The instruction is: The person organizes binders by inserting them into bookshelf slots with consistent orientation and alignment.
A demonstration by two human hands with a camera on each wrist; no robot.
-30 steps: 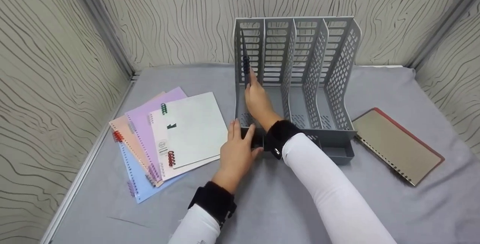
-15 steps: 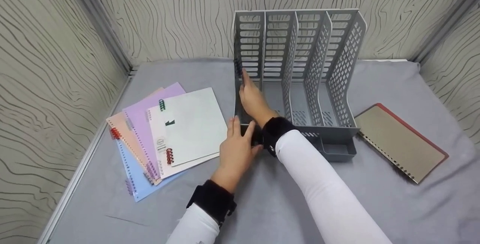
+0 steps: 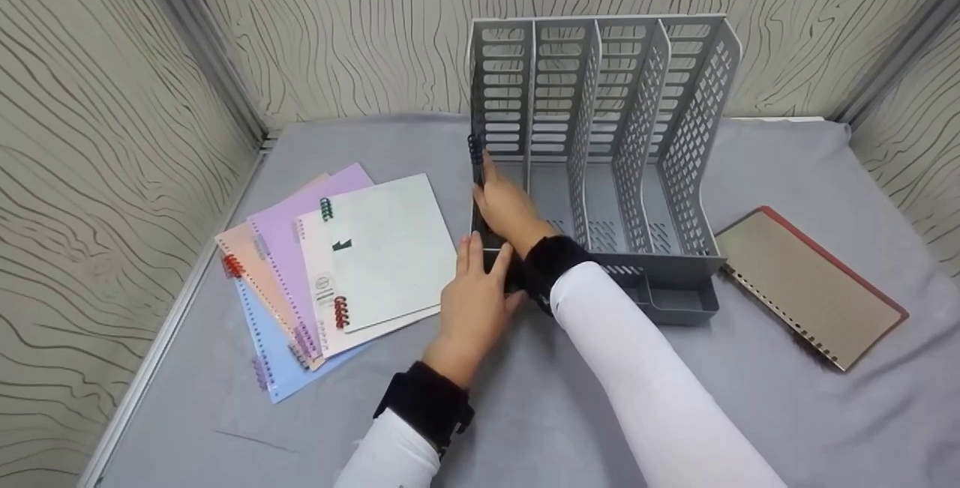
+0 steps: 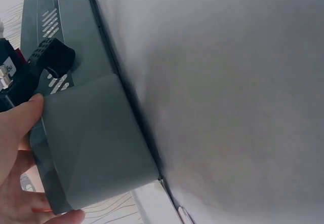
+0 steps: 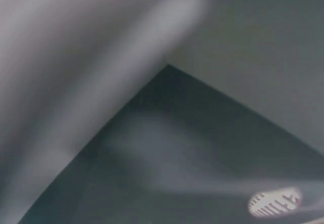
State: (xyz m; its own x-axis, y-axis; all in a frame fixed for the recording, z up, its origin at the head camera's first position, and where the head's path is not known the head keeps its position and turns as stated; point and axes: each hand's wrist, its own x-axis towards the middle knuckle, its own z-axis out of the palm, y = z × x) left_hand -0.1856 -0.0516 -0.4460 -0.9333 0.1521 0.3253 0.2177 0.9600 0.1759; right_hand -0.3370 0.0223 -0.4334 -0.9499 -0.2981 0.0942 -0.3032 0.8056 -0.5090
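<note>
A grey file organizer [image 3: 675, 266] with tall upright compartments stands against the back wall. Inside its leftmost compartment my right hand [image 3: 514, 211] holds a thin dark notebook [image 3: 475, 151] with black binding rings. The notebook is seen edge-on, upright against the left side wall, and its lower part is hidden by the hand. My left hand [image 3: 472, 300] grips the organizer's front left corner. In the left wrist view, its thumb lies on one side of the front tray [image 4: 98, 143] and its fingers on the other. The right wrist view is blurred, filled by grey organizer walls [image 5: 243, 41].
Left of the organizer lies a fanned stack of loose-leaf notebooks: white [image 3: 394, 248], purple [image 3: 300, 207], peach [image 3: 244, 244] and blue [image 3: 281, 383]. A tan notebook with a red edge [image 3: 817, 285] lies to the right, close to the organizer. Patterned walls [image 3: 360, 23] enclose the grey cloth.
My right hand has brought the dark notebook left, against the compartment's side wall, then slightly down toward me. My left hand stays at the organizer's corner.
</note>
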